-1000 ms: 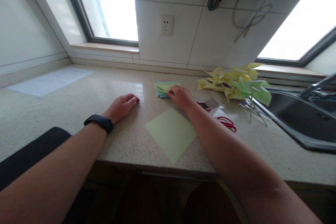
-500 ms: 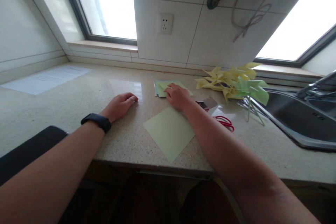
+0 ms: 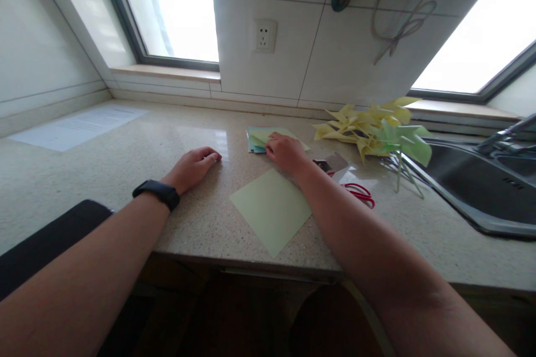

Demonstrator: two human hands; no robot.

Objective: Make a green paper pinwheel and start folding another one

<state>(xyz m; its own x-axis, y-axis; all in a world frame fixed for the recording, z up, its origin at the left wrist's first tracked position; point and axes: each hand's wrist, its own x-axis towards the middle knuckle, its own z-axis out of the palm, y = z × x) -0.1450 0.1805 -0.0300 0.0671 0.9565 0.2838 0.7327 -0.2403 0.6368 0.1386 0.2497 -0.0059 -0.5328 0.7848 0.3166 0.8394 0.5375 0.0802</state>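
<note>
My right hand (image 3: 285,152) is at a small stack of coloured paper near the wall, its fingers pinching the edge of the top light green sheet (image 3: 260,136). That edge is lifted and curled, and blue paper (image 3: 256,149) shows beneath. My left hand (image 3: 193,167) rests on the counter left of the stack, loosely curled with thumb against fingers and nothing visible in it. A square sheet of pale green paper (image 3: 271,213) lies flat in front of me, one corner toward the counter's edge. Red-handled scissors (image 3: 360,194) lie beyond my right forearm, their blades mostly hidden.
Yellow paper pinwheels (image 3: 352,125) and a green pinwheel (image 3: 412,142) lie by the steel sink (image 3: 481,184) at right. A printed sheet (image 3: 75,125) is at far left, a black object (image 3: 54,240) near my left forearm. A small clear packet (image 3: 335,163) sits by the scissors.
My right fingers have drawn the top green sheet's edge up and back, so more of the blue paper shows. My left hand stays in place.
</note>
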